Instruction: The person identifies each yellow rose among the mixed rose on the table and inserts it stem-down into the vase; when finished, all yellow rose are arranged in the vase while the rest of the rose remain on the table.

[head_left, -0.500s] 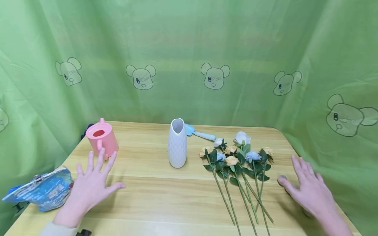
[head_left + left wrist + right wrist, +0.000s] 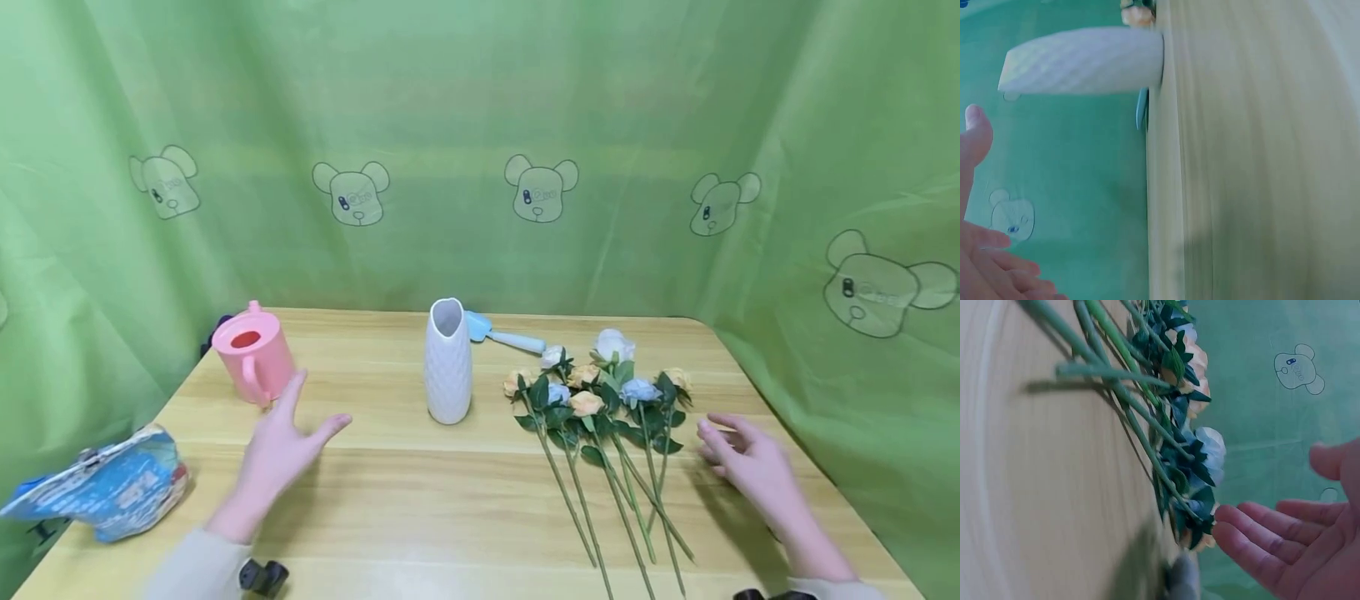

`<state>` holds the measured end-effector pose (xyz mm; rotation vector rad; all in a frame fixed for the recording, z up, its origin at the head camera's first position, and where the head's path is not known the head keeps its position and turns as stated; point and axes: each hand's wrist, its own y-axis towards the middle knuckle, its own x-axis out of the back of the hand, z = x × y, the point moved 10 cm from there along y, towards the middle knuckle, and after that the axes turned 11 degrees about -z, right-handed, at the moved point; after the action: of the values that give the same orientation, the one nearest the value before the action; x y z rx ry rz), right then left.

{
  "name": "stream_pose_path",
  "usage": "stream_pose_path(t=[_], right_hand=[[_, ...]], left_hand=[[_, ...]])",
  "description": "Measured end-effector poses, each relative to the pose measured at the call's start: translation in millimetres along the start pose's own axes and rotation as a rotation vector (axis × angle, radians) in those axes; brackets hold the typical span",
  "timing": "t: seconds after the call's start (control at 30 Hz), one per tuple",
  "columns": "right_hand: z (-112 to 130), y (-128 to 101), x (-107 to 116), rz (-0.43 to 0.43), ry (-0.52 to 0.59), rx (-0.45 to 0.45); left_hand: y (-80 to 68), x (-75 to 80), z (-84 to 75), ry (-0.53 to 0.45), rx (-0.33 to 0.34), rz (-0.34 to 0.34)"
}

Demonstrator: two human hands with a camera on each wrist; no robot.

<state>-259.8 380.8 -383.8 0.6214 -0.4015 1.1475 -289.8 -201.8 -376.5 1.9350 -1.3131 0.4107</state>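
My left hand (image 2: 277,454) hovers over the table in front of the pink watering can (image 2: 258,358), thumb spread from the fingers, holding nothing. A white textured vase (image 2: 448,371) stands upright mid-table; in the left wrist view the vase (image 2: 1091,61) appears sideways, beyond the thumb. Several roses (image 2: 639,392) with white, blue and peach heads lie on the table, stems toward me. To their right is my right hand (image 2: 753,467), fingers loosely bent and holding nothing. In the right wrist view that hand (image 2: 1285,540) is beside the rose heads (image 2: 1210,453), its palm partly visible.
A light-blue toy shovel (image 2: 516,340) lies behind the vase. At the left edge rests a crumpled blue-and-white bag (image 2: 127,492). Below the right hand, a grey rounded object (image 2: 1182,578) is blurred. A green curtain (image 2: 450,100) encloses the wooden table (image 2: 390,517).
My left hand has moved right and turned from palm-down spread fingers to edge-on. The right hand has shifted slightly left, its fingers now bent. The objects on the table stay put.
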Motion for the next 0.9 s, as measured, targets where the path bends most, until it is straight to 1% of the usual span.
stream_pose_path(t=[0.13, 0.23, 0.3, 0.4, 0.5, 0.57, 0.63, 0.73, 0.8, 0.9], right_hand=[[-22, 1, -20, 0.093, 0.157, -0.187], [-42, 3, -33, 0.135, 0.239, -0.324], [-51, 4, -40, 0.156, 0.274, -0.377], [-56, 3, -47, 0.169, 0.306, -0.427], [-52, 2, -51, 0.173, 0.307, -0.446], [-49, 1, -53, 0.174, 0.304, -0.454], [-49, 2, -56, 0.172, 0.303, -0.476], [-52, 4, -59, 0.165, 0.295, -0.502], [-54, 4, -60, 0.157, 0.287, -0.523], [-55, 5, -62, 0.146, 0.275, -0.536]], left_hand=[[5.6, -18.7, -11.7, -0.148, 0.029, 0.017], [11.1, -33.9, -23.4, -0.281, 0.039, 0.034], [13.7, -44.9, -31.1, -0.367, 0.048, 0.054], [16.0, -60.2, -40.0, -0.484, 0.073, 0.074], [18.8, -72.4, -46.7, -0.601, 0.102, 0.073], [19.2, -74.4, -56.6, -0.664, 0.117, 0.078], [21.9, -81.1, -61.1, -0.727, 0.126, 0.090], [26.3, -90.6, -67.0, -0.764, 0.121, 0.108], [30.8, -101.2, -63.5, -0.780, 0.116, 0.108], [35.0, -109.7, -65.5, -0.773, 0.102, 0.105]])
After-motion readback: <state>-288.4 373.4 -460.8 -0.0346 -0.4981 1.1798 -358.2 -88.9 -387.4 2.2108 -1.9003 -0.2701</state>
